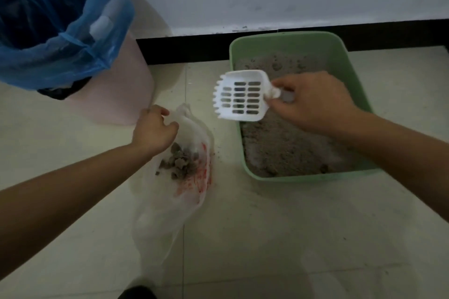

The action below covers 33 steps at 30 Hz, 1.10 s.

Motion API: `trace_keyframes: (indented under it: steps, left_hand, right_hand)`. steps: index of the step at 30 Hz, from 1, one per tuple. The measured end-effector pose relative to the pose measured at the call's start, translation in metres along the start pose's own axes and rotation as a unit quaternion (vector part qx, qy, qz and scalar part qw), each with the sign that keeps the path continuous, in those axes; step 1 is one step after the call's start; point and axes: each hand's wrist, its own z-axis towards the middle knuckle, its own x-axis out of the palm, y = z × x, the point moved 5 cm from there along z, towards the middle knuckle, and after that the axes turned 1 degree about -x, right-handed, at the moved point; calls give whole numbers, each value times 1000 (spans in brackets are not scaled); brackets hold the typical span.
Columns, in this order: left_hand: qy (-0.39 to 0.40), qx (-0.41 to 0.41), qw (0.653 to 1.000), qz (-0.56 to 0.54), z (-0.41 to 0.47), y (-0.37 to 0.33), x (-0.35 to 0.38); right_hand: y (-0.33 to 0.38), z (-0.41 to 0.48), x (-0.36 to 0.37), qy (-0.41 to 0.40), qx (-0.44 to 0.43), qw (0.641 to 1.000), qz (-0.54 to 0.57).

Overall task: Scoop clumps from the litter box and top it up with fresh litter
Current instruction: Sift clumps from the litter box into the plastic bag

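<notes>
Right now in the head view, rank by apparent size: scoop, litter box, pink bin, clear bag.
1. pink bin with its blue liner, cropped by the frame and maybe nearer the camera
2. litter box
3. clear bag
4. scoop, raised toward the camera

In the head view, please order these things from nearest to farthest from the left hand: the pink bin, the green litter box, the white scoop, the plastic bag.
From the left hand:
1. plastic bag, gripped at its top edge by this hand.
2. white scoop, up and to the right, held by the right hand.
3. pink bin and green litter box: too close to call.
</notes>
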Motion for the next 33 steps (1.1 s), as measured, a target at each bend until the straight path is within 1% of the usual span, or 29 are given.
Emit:
trace_keyframes:
  steps: [2,3,4,7,9,12,15,18,22,27,30,33]
  left_hand:
    - [-35,80,996,6,-10,-31,2]
    - [-26,98,995,-12,-15,-44,7]
    - [2,96,995,-40,-20,-57,15]
    - [111,46,985,-127,-37,-86,45]
    - [129,70,984,-105,-45,-104,62]
    - [89,125,988,-18,-46,-122,81]
    - [39,124,991,16,-47,-125,89]
    - [16,133,991,18,-51,-124,91]
    - [-9,140,990,26,-51,-123,94]
    - [-19,139,990,22,-50,-123,98]
    - [-21,137,990,19,-50,-123,99]
    - [-24,135,990,11,-49,-121,100]
  right_hand:
    - [-33,-6,-8,2,36,999,-38]
    - [-48,-9,-10,7,52,996,-70]
    - [-61,-14,-13,13,66,992,-106]
    - [-92,-28,-21,30,87,975,-204]
    - [-108,-36,-25,38,88,963,-251]
    - [-130,-43,-28,42,95,949,-298]
    - [-149,-46,-26,56,122,941,-311]
    - [-161,-48,-9,92,157,943,-279]
    - [-161,-50,23,126,165,962,-177]
    - [-149,-35,62,130,147,976,-93]
    - [-147,-29,83,136,150,979,-11]
    - [-144,-31,94,110,143,981,76]
